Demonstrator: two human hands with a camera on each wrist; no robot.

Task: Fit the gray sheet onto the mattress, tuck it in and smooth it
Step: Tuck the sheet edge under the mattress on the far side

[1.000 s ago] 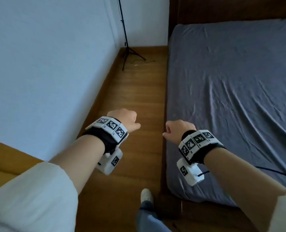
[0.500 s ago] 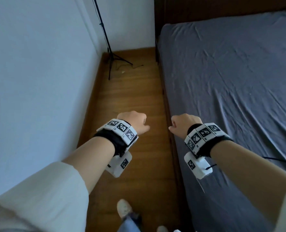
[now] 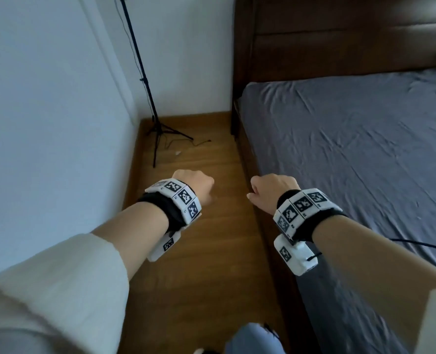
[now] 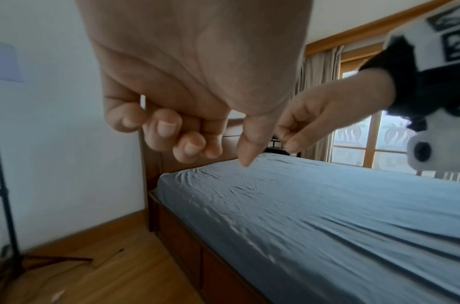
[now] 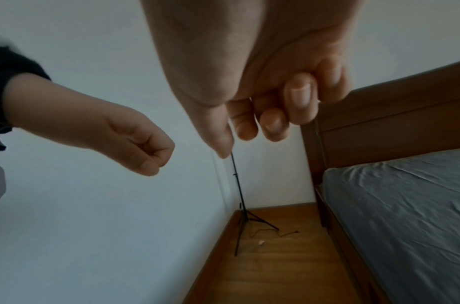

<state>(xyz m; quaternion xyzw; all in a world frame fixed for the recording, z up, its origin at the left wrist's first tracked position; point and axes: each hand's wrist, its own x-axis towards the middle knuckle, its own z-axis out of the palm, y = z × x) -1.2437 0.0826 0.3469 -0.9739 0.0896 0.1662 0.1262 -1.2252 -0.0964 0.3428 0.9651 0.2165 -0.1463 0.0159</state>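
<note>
The gray sheet (image 3: pixel 352 154) covers the mattress on the right, wrinkled on top and drawn down over the near side and the head corner (image 4: pixel 172 181). My left hand (image 3: pixel 196 185) hangs over the wooden floor, fingers curled into a loose fist that holds nothing (image 4: pixel 187 133). My right hand (image 3: pixel 273 190) is over the bed's side rail, just left of the sheet's edge, fingers also curled into the palm and empty (image 5: pixel 262 115). Neither hand touches the sheet.
A narrow strip of wooden floor (image 3: pixel 206 264) runs between the white wall (image 3: pixel 45 111) and the dark wooden bed frame (image 3: pixel 265 226). A black tripod stand (image 3: pixel 148 103) and a loose cable (image 3: pixel 199 144) occupy the far corner. The headboard (image 3: pixel 314 39) rises behind the mattress.
I have walked along the aisle toward the headboard, so the corner and tripod are nearer. Both hands stay curled and empty in front of me.
</note>
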